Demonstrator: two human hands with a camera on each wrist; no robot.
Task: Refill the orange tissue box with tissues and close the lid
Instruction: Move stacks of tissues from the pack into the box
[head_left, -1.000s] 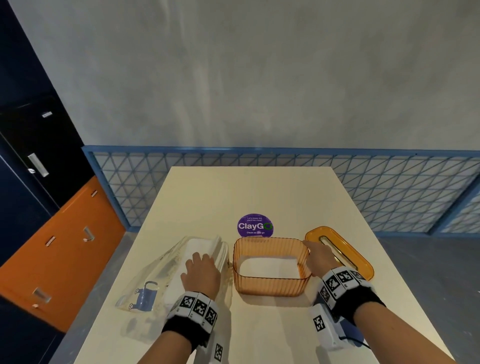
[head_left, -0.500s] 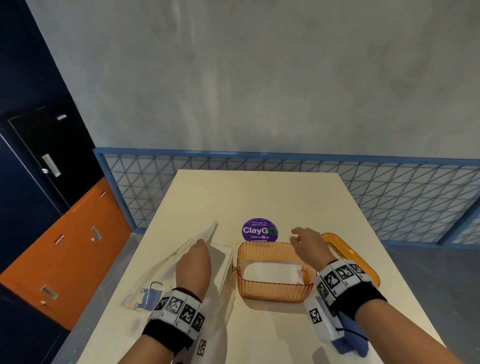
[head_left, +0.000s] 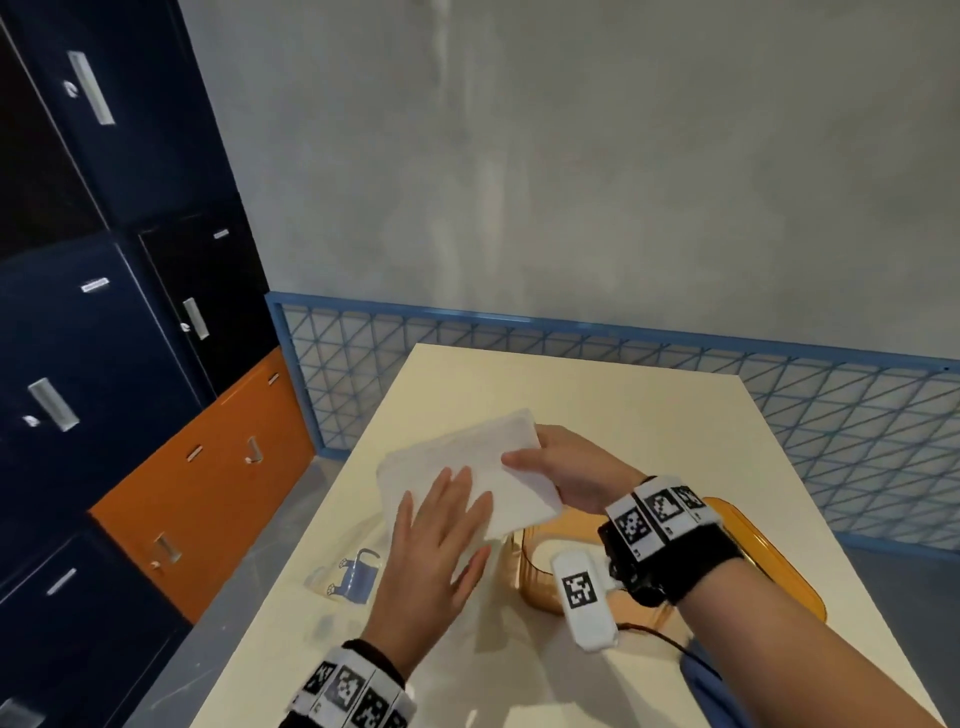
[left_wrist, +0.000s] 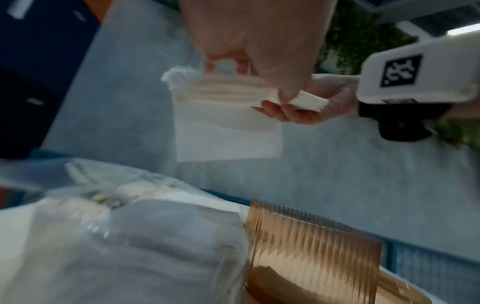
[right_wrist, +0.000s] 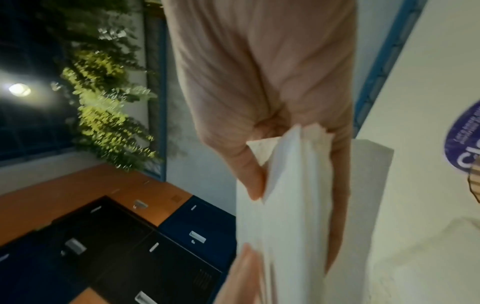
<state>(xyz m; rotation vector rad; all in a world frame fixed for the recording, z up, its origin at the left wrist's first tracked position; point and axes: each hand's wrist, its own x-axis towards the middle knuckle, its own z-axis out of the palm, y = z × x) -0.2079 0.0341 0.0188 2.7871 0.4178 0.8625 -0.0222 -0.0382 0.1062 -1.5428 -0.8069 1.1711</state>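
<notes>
The tissues (head_left: 467, 467) have come up out of the clear bag (head_left: 343, 577), now above the orange tissue box (head_left: 535, 571). The right hand (head_left: 571, 473) pinches one end; the flat left hand (head_left: 436, 535) presses on top. The stack tilts, its long side running away to the right.

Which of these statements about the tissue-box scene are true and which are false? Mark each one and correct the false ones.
1. The right hand grips the stack of white tissues. True.
2. The left hand lies on the stack with straight fingers. True.
3. The lid is already on the orange tissue box. False: the lid lies on the table, on the box's right, and the box is open.
4. The tissue stack rests inside the box. False: it is held in the air above the table.
5. A clear plastic wrapper lies on the table left of the box. True.
</notes>
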